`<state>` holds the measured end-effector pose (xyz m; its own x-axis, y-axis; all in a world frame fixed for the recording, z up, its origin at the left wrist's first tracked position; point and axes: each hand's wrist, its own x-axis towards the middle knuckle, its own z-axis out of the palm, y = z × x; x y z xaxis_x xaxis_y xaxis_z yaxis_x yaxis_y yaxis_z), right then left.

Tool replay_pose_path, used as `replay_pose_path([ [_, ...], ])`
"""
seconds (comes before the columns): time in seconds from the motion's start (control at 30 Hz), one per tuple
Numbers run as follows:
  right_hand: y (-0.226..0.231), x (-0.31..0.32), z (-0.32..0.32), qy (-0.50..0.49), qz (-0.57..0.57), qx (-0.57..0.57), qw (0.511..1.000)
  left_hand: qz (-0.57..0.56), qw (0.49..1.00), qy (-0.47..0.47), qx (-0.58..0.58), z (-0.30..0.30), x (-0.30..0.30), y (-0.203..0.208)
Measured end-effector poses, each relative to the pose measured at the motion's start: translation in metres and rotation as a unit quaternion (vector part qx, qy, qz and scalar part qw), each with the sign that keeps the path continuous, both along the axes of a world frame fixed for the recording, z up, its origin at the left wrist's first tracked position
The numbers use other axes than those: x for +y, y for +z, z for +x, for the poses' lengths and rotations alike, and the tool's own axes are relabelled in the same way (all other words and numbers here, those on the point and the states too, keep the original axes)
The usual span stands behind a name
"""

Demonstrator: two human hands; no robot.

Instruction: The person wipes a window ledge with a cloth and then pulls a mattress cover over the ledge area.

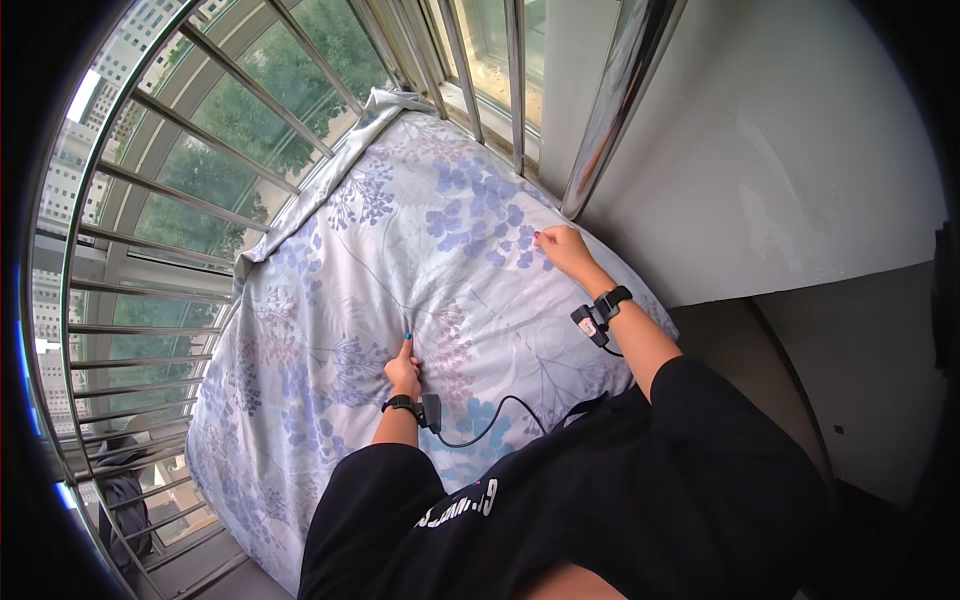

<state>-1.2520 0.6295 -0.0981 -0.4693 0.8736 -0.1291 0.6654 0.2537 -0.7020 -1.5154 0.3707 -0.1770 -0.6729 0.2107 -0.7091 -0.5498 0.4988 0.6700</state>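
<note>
The floral sheet (470,275) is lying beside metal bars (145,329). The left hand (403,372) is resting half-curled near its middle, thumb outstretched; the right hand (566,250), curled, is touching it nearer the wall (800,190). I cannot tell whether either is gripping cloth.

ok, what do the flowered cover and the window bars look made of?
Flowered cover: matte printed fabric, maybe cotton or a blend; it drapes and puckers softly by the left hand.
Window bars: smooth, shiny metal, likely stainless steel, going by the bright silvery highlights.
</note>
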Motion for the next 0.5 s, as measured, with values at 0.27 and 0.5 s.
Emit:
replay_pose_path([
  [0.27, -0.065, 0.025, 0.093, -0.181, -0.379, 0.156, 0.894, -0.029, 0.979, -0.12, -0.164, -0.037, -0.01, 0.003],
  [0.5, 0.024, -0.013, 0.072, -0.086, -0.231, 0.303, 0.921, -0.067, 0.976, -0.123, -0.165, -0.029, -0.012, 0.022],
])
